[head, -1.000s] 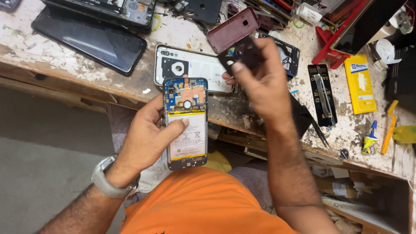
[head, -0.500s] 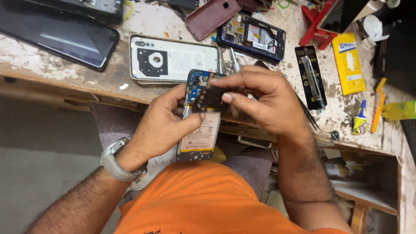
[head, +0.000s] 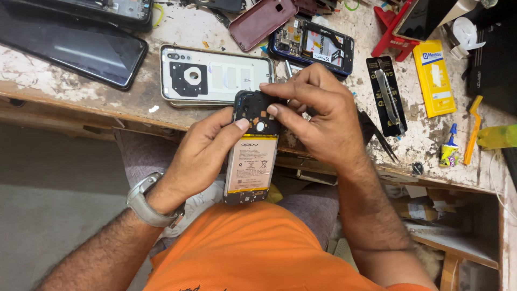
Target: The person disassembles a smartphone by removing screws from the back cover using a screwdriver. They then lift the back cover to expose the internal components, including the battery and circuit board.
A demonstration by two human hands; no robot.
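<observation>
Head view: left hand (head: 202,153) grips the opened phone (head: 251,156); right hand (head: 318,116) pinches its black cover plate (head: 257,108).

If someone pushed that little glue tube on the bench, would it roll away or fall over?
The glue tube already lies flat on the bench, so it can't tip. It looks small and probably light, so a nudge would likely slide it. Its body seems flattened, so it may not roll far, and the orange tool beside it might stop it.

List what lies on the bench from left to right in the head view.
Black phone lying screen up → white back cover → blue opened phone → black tweezers card → yellow packet → small glue tube.
</observation>
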